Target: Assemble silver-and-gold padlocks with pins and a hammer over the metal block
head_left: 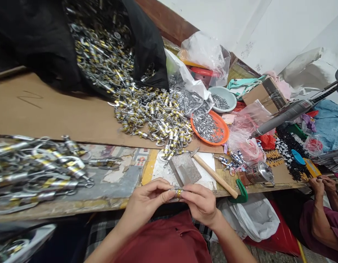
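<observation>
My left hand (145, 201) and my right hand (200, 202) meet at the table's near edge, both pinched on one small silver and gold metal clasp (177, 192) held between the fingertips. Just beyond them a grey metal block (184, 170) lies on a white sheet, with a wooden-handled hammer (212, 173) beside it. A big heap of the same clasps (155, 117) spills from a black bag (34, 40) across the cardboard. Another pile of clasps (40, 171) lies at the left.
An orange dish (209, 128) and a pale bowl (223, 98) hold small metal pins. Plastic bags, a carton (264, 95), a grey tool (284, 115), beads and a small metal pot (259, 173) crowd the right. Another person's hands (321, 182) work at the far right.
</observation>
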Demonstrator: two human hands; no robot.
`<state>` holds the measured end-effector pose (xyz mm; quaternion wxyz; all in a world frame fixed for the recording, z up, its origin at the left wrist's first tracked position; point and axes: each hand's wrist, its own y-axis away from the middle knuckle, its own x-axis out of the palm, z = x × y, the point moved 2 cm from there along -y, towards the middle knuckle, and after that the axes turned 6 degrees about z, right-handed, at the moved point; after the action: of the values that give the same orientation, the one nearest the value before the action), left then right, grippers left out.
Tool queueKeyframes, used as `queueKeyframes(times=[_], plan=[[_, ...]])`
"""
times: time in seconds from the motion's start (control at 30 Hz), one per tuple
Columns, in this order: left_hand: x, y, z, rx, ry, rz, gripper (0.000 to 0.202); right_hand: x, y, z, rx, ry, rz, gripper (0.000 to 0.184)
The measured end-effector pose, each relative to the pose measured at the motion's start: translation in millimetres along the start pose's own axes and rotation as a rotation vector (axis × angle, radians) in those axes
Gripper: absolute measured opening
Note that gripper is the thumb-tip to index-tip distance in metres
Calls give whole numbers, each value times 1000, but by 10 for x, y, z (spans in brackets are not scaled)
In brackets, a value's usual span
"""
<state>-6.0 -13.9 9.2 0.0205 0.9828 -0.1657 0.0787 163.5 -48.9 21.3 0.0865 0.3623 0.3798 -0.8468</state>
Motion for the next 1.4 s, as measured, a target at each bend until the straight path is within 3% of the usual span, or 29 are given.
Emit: queueKeyframes(times=[0.33,0.67,1.4], plan=[[-20,-31,87,-82,-113,84,12,39,18,-38,8,-25,48,33],[-6,-68,185,-184,-33,39,11,106,0,-56,169,-161,-33,24],[-45,-58,243,-201,69,-35,13,200,-24,-2,205,-96,-127,15]])
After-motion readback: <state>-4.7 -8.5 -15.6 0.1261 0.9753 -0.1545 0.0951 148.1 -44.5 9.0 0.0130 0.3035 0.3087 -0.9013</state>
